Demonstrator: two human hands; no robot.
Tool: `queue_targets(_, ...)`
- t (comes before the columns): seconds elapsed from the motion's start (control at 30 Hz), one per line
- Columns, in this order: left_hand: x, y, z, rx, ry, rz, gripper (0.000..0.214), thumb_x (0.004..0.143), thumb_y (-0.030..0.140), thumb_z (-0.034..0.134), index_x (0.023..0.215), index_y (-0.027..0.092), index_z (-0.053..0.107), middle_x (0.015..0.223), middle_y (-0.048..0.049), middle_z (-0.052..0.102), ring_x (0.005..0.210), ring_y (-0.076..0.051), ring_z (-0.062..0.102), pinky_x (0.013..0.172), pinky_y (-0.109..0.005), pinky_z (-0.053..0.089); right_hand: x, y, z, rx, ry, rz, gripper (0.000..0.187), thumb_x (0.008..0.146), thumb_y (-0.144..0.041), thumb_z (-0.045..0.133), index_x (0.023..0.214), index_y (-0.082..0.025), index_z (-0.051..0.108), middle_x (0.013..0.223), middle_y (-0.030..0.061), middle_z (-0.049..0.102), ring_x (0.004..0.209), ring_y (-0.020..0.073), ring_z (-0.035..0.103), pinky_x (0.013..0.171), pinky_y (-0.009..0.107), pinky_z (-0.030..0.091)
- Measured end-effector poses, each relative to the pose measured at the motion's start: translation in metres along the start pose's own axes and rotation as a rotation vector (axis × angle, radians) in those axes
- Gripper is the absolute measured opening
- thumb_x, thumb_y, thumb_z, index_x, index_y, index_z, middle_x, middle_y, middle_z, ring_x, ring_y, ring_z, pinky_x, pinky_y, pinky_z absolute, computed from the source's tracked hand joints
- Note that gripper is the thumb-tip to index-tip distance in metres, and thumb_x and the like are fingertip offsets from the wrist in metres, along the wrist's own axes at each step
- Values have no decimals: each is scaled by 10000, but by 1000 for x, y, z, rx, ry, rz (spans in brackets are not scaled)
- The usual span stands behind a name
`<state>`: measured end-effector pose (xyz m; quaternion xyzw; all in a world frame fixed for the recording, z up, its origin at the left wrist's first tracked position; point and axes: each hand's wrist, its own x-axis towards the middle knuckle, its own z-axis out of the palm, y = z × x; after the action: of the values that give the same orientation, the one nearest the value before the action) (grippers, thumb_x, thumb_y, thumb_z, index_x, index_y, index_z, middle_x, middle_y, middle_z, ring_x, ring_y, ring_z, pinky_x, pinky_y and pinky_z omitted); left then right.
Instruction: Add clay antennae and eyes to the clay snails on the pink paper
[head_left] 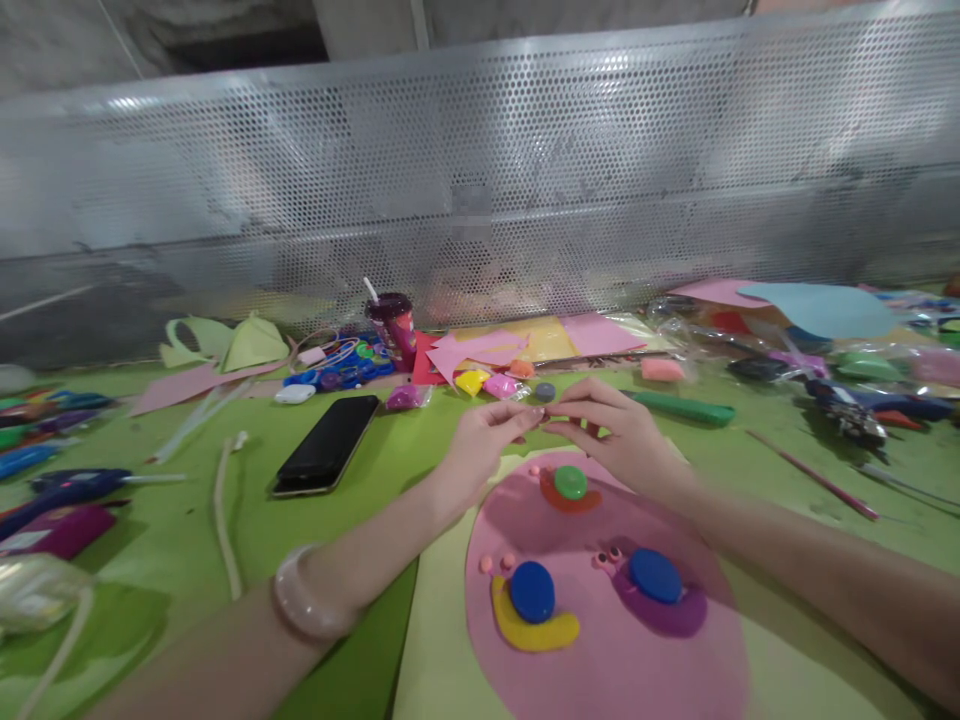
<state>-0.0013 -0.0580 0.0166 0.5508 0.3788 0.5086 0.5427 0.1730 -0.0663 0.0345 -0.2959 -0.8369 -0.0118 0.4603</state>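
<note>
Fingertips of my left hand (487, 445) and my right hand (611, 435) meet in a pinch above the top of a pink paper oval (600, 680). Whatever sits between them is too small to make out. On the oval lie three clay snails: a red one with a green cap shell (570, 483), a yellow one (517, 625) with a blue cap, and a purple one (667, 610) with a blue cap. Two pink balls top the yellow snail's feelers, and dark-centred eyes top the purple one's. Pale yellow paper (435, 640) lies under the oval.
A black phone (328, 445) lies left of my hands. Behind stand a purple cup with a straw (394, 325), clay packets (472, 382) and coloured paper (517, 348). A green cutter (682, 407) and a thin pink stick (817, 478) lie right; a glue gun (67, 485) lies left.
</note>
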Motion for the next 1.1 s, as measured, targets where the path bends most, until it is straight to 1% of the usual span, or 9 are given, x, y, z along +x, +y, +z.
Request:
queue_targets(0.13, -2, 2, 2, 18, -20, 16, 196, 677, 340, 698, 687, 148, 660, 706, -20, 608, 682, -117, 508, 645, -253, 379, 0, -1, 0, -31, 18, -53, 129, 850, -146, 541, 817, -187, 659, 832, 59, 622, 722, 128, 597, 577, 247, 517)
queue_targets(0.23, -3, 4, 4, 23, -11, 8, 189, 675, 332, 699, 682, 148, 657, 702, -21, 608, 668, -116, 505, 637, -254, 380, 0, -2, 0, 8, 12, -44, 93, 828, -127, 558, 803, -167, 639, 830, 65, 606, 665, 109, 572, 533, 231, 503)
queue_targets(0.33, -3, 5, 4, -3, -19, -22, 187, 674, 329, 701, 698, 148, 658, 728, -26, 618, 685, -121, 524, 649, -258, 389, 0, -2, 2, 31, 4, -19, 77, 820, -125, 559, 813, -165, 623, 830, 60, 591, 626, 95, 552, 523, 229, 505)
queue_targets(0.5, -2, 4, 2, -45, -40, -64, 188, 664, 312, 712, 740, 147, 663, 754, -34, 626, 711, -127, 542, 660, -262, 391, -1, 1, 5, 5, -23, 9, 86, 826, -156, 571, 887, -178, 627, 889, 66, 596, 683, 110, 585, 507, 224, 509)
queue_targets(0.67, -2, 5, 2, -29, -44, -60, 176, 676, 311, 701, 724, 147, 659, 745, -34, 621, 685, -120, 529, 655, -264, 390, -1, 2, 5, -53, 10, -69, 94, 845, -143, 556, 846, -176, 644, 841, 62, 626, 737, 131, 607, 596, 250, 532)
queue_targets(0.73, -1, 4, 2, -27, -45, -62, 176, 680, 312, 699, 728, 147, 663, 752, -38, 623, 697, -123, 534, 657, -262, 387, -1, 2, 4, -59, 25, -78, 110, 846, -128, 550, 840, -172, 651, 841, 65, 636, 744, 132, 611, 616, 253, 533)
queue_targets(0.93, 2, 1, 0, -51, -54, -64, 180, 683, 302, 704, 782, 154, 677, 782, -42, 632, 730, -130, 548, 652, -255, 383, -1, 5, 7, -43, 21, -46, 139, 833, -110, 554, 907, -168, 657, 893, 79, 648, 773, 133, 611, 538, 224, 511)
queue_targets(1.03, 2, 0, -1, -42, -54, -70, 172, 682, 310, 703, 756, 157, 677, 771, -41, 639, 723, -134, 550, 656, -265, 388, -2, 7, 8, -37, 19, -91, 131, 826, -121, 572, 922, -165, 649, 898, 81, 644, 761, 132, 611, 571, 239, 523)
queue_targets(1.1, 1, 0, 0, -47, -52, -72, 172, 680, 312, 704, 751, 157, 680, 772, -43, 642, 726, -136, 553, 658, -267, 390, -2, 7, 8, -47, 31, -109, 113, 832, -121, 566, 898, -167, 646, 874, 76, 644, 757, 133, 611, 583, 243, 521)
